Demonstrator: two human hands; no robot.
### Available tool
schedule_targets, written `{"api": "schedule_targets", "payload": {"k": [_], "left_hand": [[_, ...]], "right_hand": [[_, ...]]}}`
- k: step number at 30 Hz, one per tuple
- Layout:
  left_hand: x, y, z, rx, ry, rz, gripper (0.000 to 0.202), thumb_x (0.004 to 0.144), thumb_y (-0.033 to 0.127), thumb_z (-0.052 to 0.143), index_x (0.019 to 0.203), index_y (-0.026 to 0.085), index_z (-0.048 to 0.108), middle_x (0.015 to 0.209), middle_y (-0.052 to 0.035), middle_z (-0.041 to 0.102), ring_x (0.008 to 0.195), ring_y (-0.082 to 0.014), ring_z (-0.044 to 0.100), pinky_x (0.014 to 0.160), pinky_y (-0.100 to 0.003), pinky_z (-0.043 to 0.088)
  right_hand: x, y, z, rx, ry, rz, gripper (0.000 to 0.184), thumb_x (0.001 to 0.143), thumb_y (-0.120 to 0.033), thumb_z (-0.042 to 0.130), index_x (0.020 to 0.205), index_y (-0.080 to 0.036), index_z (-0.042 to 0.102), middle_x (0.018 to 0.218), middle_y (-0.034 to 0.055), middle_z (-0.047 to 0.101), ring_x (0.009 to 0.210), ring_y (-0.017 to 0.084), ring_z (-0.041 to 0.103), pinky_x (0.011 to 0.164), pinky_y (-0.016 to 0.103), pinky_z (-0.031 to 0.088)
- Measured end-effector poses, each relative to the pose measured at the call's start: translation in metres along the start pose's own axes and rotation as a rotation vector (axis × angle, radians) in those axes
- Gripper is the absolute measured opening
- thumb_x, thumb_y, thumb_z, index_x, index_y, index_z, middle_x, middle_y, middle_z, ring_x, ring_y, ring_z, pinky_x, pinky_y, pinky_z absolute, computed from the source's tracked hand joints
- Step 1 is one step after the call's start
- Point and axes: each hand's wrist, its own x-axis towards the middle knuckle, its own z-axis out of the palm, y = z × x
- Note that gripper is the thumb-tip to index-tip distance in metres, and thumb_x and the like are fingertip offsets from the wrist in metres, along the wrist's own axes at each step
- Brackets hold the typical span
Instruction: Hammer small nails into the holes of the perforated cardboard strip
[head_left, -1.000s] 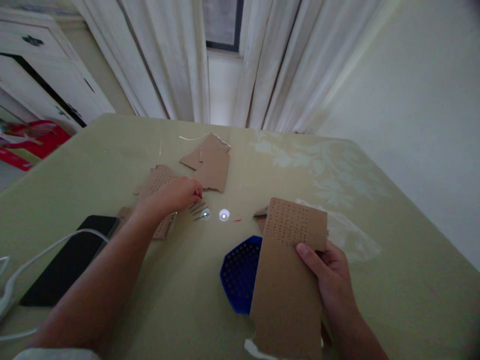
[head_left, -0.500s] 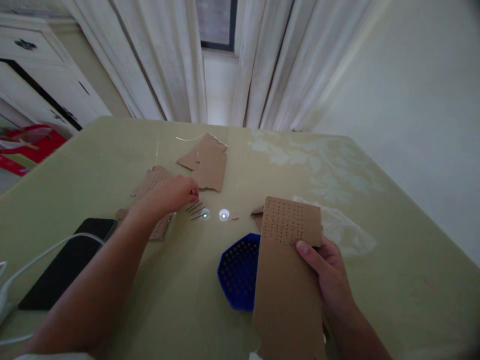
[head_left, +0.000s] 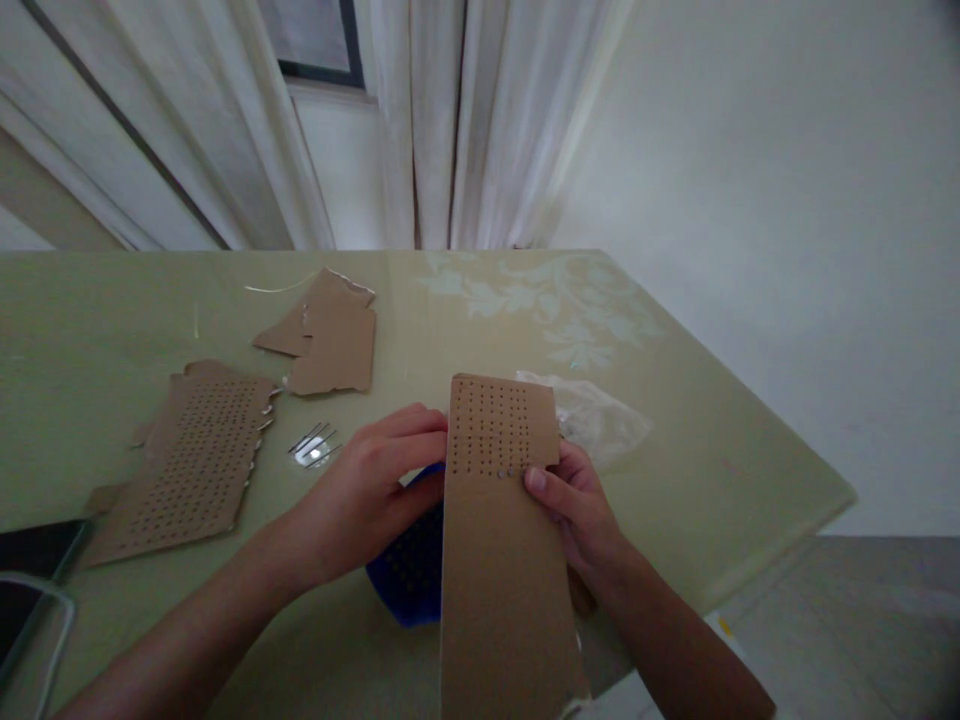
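A tall brown cardboard strip (head_left: 504, 560) with rows of small holes near its top stands in front of me. My right hand (head_left: 576, 500) grips its right edge, thumb on the front just below the holes. My left hand (head_left: 375, 485) is at the strip's left edge with the fingertips pinched against the card behind it; what they pinch is too small to make out. Under both hands lies a blue perforated plastic piece (head_left: 409, 575). Several thin dark pins (head_left: 315, 444) lie on the table to the left of my left hand.
A larger perforated cardboard sheet (head_left: 191, 455) lies at the left, and plain cardboard scraps (head_left: 330, 335) lie further back. A clear plastic bag (head_left: 592, 415) sits behind the strip. A black phone (head_left: 30, 560) with a white cable is at the far left. The table edge runs at the right.
My left hand left the pins and came right to the strip's left edge. The view swung right, so the table's contents shifted left. The right hand still holds the strip.
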Motion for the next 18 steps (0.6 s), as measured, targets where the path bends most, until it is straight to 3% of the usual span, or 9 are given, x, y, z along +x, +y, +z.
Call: {"api": "schedule_targets", "payload": {"k": [5,18], "left_hand": [[-0.0026,-0.0026,0.006,-0.046,-0.041,-0.044,0.033,0.106,0.015,0.065,0.129,0.029,0.083,0.126,-0.0083,0.083,0.111,-0.0232,0.08,0.096,-0.031,0.066],[-0.0039,-0.0072,0.0079,-0.057,-0.056,-0.056,0.038,0.106,0.016,0.062,0.14,0.029,0.074,0.129,-0.0068,0.082,0.111,-0.0223,0.078,0.095,-0.03,0.064]], "right_hand": [[-0.0005,0.002,-0.0007,0.01,-0.037,0.007,0.034,0.077,-0.045,0.101,0.099,-0.024,0.087,0.095,0.0053,0.089,0.077,0.022,0.083,0.076,0.034,0.068],[0.0026,0.0049,-0.0025,0.02,-0.042,-0.007,0.034,0.077,-0.044,0.102,0.1,-0.023,0.087,0.098,0.0062,0.09,0.081,0.022,0.085,0.076,0.032,0.068]]}}
